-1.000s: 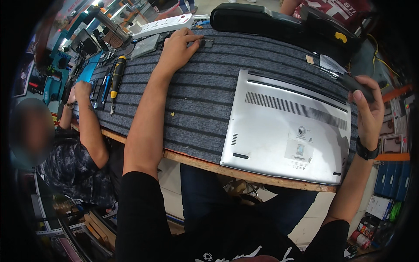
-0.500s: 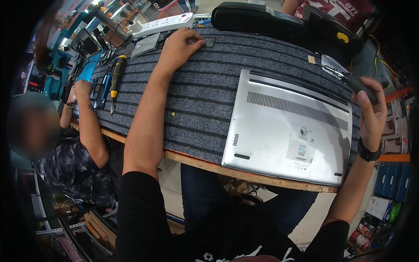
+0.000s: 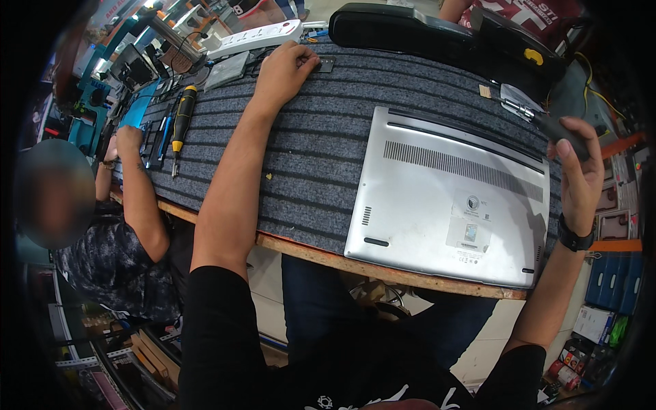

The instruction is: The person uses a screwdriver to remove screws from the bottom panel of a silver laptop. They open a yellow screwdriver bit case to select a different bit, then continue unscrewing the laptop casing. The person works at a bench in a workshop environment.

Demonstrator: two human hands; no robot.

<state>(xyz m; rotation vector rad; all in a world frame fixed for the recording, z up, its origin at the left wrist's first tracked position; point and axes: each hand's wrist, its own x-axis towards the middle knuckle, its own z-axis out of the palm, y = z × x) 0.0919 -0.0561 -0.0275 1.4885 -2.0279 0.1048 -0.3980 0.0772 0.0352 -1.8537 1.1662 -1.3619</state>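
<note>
A silver laptop (image 3: 437,198) lies bottom side up near the table's front edge, with its long vent toward the far side. My right hand (image 3: 582,164), beyond the laptop's right edge, is closed round the dark handle of a screwdriver (image 3: 540,121); its metal shaft points to the far left. At the far side my left hand (image 3: 285,72) is pinched at the left end of a small dark flat plate (image 3: 328,65) that bears tiny light spots. Whatever lies between those fingertips is too small to make out.
A yellow-and-black screwdriver (image 3: 183,119) and slim tools lie left on the striped grey mat (image 3: 307,150). Behind stand a white power strip (image 3: 260,37) and a long black case (image 3: 403,31). A co-worker's hand (image 3: 128,140) rests at far left.
My left hand's fingers have drawn closer together over the small plate. My right hand keeps the screwdriver nearly still. The whole view has shifted slightly.
</note>
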